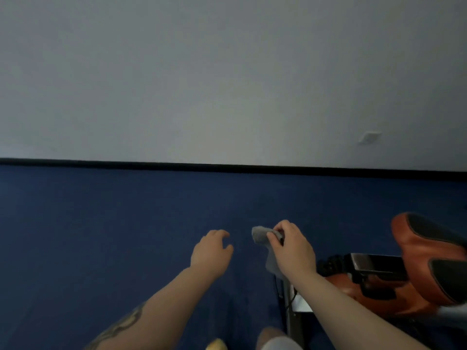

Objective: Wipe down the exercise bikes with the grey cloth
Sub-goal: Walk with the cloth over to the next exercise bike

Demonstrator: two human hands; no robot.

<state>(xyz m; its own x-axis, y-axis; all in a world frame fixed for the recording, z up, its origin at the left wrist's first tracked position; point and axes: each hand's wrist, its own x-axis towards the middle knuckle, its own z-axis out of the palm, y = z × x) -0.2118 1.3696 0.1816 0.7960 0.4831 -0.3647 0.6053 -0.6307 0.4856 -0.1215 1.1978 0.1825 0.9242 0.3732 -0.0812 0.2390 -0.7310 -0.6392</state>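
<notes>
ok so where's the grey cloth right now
In the head view the grey cloth is right of centre, pinched in the right hand above the blue floor, just right of the empty left hand.

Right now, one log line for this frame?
right hand: holds grey cloth | left hand: free, fingers loosely curled | bike: at right, cloth not touching | floor: blue

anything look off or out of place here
Nothing stands out. The right hand grips the grey cloth above the blue floor, the left hand is empty, and the orange bike saddle at right looks intact.
</notes>
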